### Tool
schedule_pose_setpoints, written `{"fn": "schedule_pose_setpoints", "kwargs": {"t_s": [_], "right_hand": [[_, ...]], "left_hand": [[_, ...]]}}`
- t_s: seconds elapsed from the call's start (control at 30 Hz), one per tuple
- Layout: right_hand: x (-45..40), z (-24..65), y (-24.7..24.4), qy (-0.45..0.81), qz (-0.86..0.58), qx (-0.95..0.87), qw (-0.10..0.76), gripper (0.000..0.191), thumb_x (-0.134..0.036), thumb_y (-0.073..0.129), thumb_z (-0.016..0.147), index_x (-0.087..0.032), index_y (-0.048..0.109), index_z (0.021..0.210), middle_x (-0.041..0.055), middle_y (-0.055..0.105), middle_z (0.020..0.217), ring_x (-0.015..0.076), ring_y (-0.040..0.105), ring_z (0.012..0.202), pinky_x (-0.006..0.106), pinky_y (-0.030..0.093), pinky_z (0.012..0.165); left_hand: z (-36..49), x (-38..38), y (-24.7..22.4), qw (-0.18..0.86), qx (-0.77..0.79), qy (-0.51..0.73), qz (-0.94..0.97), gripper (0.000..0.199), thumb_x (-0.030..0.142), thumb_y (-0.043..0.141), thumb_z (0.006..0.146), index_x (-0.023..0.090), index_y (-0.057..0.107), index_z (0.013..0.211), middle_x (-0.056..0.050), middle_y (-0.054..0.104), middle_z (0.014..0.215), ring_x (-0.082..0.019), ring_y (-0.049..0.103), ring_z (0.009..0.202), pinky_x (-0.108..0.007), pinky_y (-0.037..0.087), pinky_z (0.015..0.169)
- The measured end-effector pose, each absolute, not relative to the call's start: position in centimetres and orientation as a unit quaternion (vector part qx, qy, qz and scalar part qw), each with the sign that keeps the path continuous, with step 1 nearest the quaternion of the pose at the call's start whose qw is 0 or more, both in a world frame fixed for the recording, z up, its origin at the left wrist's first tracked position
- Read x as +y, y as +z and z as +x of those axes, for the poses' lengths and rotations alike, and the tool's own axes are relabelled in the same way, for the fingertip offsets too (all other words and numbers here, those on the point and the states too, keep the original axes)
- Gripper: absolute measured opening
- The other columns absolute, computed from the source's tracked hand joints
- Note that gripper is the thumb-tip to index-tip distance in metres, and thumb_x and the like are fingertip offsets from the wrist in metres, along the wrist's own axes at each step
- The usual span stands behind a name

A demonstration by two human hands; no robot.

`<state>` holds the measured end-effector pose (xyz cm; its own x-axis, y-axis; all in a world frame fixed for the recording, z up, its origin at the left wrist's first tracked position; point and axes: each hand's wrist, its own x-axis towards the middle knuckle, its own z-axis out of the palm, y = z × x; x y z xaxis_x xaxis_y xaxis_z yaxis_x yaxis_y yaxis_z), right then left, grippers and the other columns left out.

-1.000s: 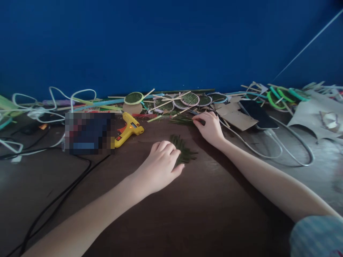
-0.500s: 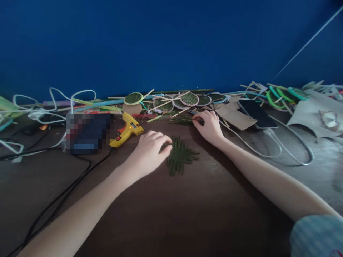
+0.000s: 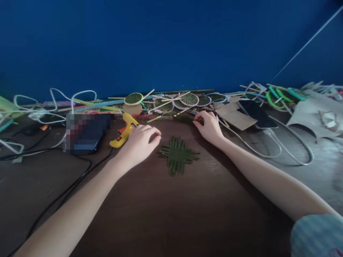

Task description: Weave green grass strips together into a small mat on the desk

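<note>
A small woven mat of dark green leaf strips [image 3: 177,156] lies flat on the dark brown table, its loose ends sticking out on all sides like a cross. My left hand [image 3: 143,142] hovers just left of the mat, apart from it, with thumb and fingers curved and a gap between them. Partly behind that hand lies a yellow glue gun [image 3: 124,135] with a small orange light on. Farther back, my right hand [image 3: 207,125] pinches at dark green leaf strips [image 3: 187,116], which look blurred at its fingertips.
Several round woven pieces with rims [image 3: 189,99] and thin sticks [image 3: 171,101] pile up along the blue wall [image 3: 171,43]. Cardboard [image 3: 237,116], a phone [image 3: 257,114] and its white cable [image 3: 305,162] lie at right. A pixelated dark device [image 3: 89,134] and black cords [image 3: 72,185] are at left.
My left hand has moved left off the woven mat, uncovering its left side and now covering part of the glue gun. My right hand has barely moved; the strips beside it look shifted.
</note>
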<state>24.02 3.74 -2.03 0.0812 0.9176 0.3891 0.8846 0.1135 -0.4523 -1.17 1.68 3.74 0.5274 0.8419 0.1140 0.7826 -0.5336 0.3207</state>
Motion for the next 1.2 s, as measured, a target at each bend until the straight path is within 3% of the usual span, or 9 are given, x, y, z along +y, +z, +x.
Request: {"fn": "schedule_pose_setpoints", "kwargs": {"t_s": [0.33,0.73,1.0,1.2], "right_hand": [[3.8,24.3,-2.1,0.082,-0.630,-0.651,0.416,0.007,-0.017,0.049,0.072,-0.022,0.048,0.076,0.0050,0.065,0.077,0.0222,0.059,0.079,0.038,0.041,0.074],[3.6,24.4,-2.2,0.024,-0.607,-0.667,0.432,0.004,-0.018,0.054,0.075,-0.021,0.051,0.073,0.0043,0.065,0.078,0.0210,0.058,0.078,0.036,0.043,0.071],[1.8,22.4,-1.4,-0.103,-0.421,-0.792,0.430,0.012,-0.013,0.048,0.082,-0.021,0.052,0.073,0.0032,0.066,0.078,0.0165,0.057,0.073,0.032,0.044,0.067],[0.4,20.9,-1.3,-0.071,-0.356,-0.837,0.409,0.014,-0.012,0.047,0.083,-0.021,0.055,0.075,0.0041,0.067,0.085,0.0152,0.057,0.074,0.031,0.045,0.068]], "left_hand": [[-1.1,1.8,3.5,0.118,0.457,0.132,0.872,0.020,0.027,0.043,0.086,0.018,0.060,0.089,-0.004,0.064,0.095,-0.021,0.052,0.095,-0.039,0.038,0.088],[-1.4,2.1,3.4,0.133,0.462,0.151,0.864,0.021,0.027,0.042,0.086,0.018,0.061,0.090,-0.004,0.064,0.095,-0.021,0.054,0.096,-0.039,0.039,0.088],[-1.1,1.8,3.6,0.274,0.491,0.211,0.800,0.031,0.031,0.034,0.090,0.020,0.063,0.088,-0.002,0.067,0.097,-0.017,0.059,0.093,-0.028,0.043,0.085],[-0.7,1.6,3.1,0.345,0.466,0.201,0.790,0.030,0.042,0.042,0.087,0.019,0.062,0.089,-0.002,0.067,0.096,-0.018,0.060,0.091,-0.029,0.044,0.081]]}}
